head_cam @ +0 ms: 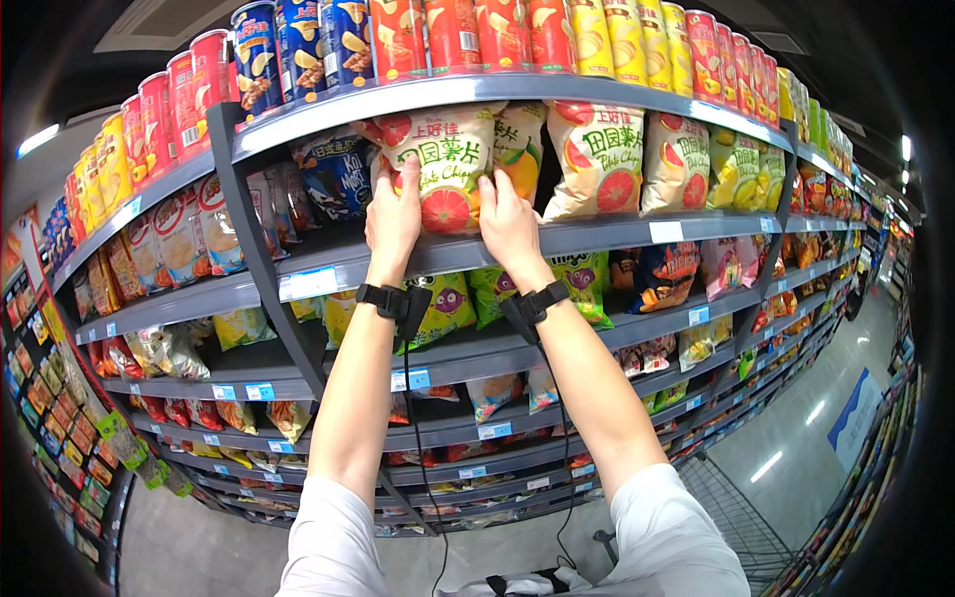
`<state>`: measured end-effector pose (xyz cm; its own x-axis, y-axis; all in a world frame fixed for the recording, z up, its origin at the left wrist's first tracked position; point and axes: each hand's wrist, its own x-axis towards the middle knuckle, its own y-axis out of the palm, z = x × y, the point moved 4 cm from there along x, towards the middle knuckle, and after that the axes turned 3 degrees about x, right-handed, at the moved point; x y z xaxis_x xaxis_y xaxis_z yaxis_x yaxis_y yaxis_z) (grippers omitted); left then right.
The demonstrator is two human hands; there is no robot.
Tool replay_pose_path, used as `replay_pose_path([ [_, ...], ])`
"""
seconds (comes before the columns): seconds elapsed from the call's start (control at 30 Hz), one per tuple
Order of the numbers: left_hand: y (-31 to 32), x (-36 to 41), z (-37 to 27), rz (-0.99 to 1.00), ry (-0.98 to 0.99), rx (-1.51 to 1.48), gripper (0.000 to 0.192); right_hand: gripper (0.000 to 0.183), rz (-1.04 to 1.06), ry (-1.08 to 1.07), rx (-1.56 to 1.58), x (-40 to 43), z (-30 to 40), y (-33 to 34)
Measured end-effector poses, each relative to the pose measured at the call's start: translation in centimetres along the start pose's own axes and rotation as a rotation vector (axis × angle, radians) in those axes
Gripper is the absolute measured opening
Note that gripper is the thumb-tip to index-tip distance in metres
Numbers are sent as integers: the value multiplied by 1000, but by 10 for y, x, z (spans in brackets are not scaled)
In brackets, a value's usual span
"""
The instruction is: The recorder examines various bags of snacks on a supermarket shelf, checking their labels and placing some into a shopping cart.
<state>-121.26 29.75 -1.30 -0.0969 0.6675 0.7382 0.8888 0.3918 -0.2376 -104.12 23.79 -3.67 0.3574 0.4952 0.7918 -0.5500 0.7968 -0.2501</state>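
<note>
Both my hands are on a cream potato chip bag with red grapefruit pictures [446, 168], upright at the front of the shelf under the top one. My left hand [395, 213] grips its left edge, thumb on the front. At its lower right edge is my right hand [509, 224], thumb on the front and fingers behind. Behind the bag, to the right, stands a similar chip bag with a mango picture [527, 149]. Another grapefruit chip bag [597, 160] stands further right, apart from my hands. A dark blue snack bag [336, 175] is to the left.
Chip canisters [477, 37] line the top shelf just above. A dark metal upright [254, 239] stands left of my left arm. Green snack bags [444, 306] fill part of the shelf below. A wire shopping cart [735, 515] is at the lower right. Cables hang from both wrist straps.
</note>
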Motion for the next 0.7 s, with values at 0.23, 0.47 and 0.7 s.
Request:
replay_pose_path([
  [0.23, -31, -74, -5, -256, 445, -93, 59, 61, -199, -508, 116, -94, 8, -18],
  [0.47, -9, -228, 52, 53, 379, -184, 46, 58, 98, 17, 119, -296, -88, -40],
  [0.7, 61, -406, 161, 645, -181, -195, 47, 60, 552, 557, -105, -497, -151, -93],
])
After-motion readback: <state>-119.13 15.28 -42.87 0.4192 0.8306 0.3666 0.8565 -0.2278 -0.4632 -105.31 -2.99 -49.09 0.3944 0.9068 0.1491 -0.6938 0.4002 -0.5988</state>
